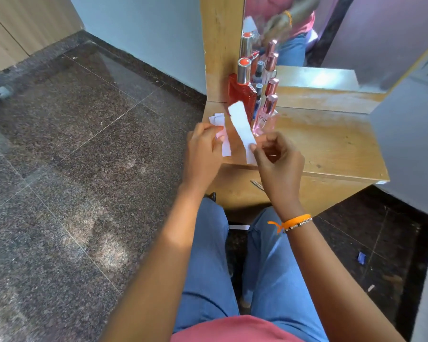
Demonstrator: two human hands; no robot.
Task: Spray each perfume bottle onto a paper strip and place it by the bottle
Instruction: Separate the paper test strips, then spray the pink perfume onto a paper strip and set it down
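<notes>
- You sit with your knees in blue jeans (269,267) just short of the wooden shelf (331,149), a pink shirt (232,329) at the bottom edge.
- A scrap of white paper (239,227) lies on the dark floor between your legs.
- Your right wrist wears an orange band (294,222) with a beaded one beside it.
- Your right hand (277,166) pinches the lower end of one paper strip (241,127) between thumb and forefinger, the other fingers curled; the strip rises tilted toward the bottles.
- Your left hand (203,154) grips a small bunch of further strips (220,130), fingers curled round them, over the shelf's left front corner.
- Just behind the raised strip stands the pink bottle (263,119), upright, with a rose cap.
- To its left, touching or nearly so, stands the red bottle (242,92) with a silver cap.
- A slim dark bottle (258,95) stands between them; its label is too small to read.
- The mirror (331,33) behind repeats the bottles and your blurred hands.
</notes>
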